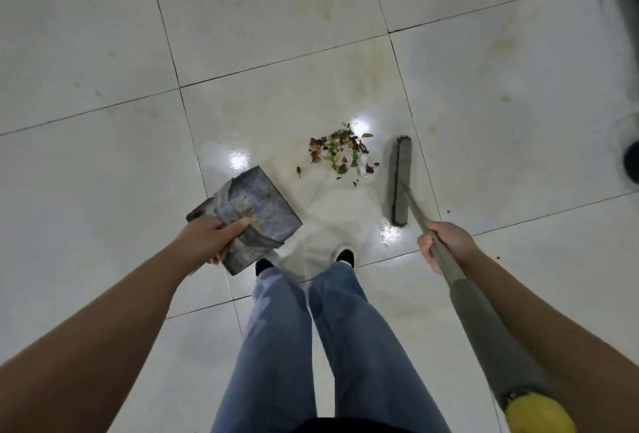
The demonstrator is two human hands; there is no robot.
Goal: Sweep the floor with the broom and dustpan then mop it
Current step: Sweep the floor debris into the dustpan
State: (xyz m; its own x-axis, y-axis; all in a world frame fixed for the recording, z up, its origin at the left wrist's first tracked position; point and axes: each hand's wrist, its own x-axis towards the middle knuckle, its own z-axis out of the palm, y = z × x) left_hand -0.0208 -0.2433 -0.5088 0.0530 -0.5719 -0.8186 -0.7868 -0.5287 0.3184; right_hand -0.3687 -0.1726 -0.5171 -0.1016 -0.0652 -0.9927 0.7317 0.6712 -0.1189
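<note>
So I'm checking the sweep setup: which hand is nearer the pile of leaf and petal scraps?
Roughly equal; the left looks marginally nearer. The left hand, gripping the dustpan, sits below-left of the pile. The right hand, gripping the broom handle, sits below-right.

The floor is laid in large, glossy off-white square tiles (103, 35) with thin dark grout lines (283, 61) running at a slant. Bright round reflections of ceiling lights (238, 159) shine on the wet-looking surface, and faint yellowish-brown stains (370, 76) streak several tiles toward the far side.
</note>
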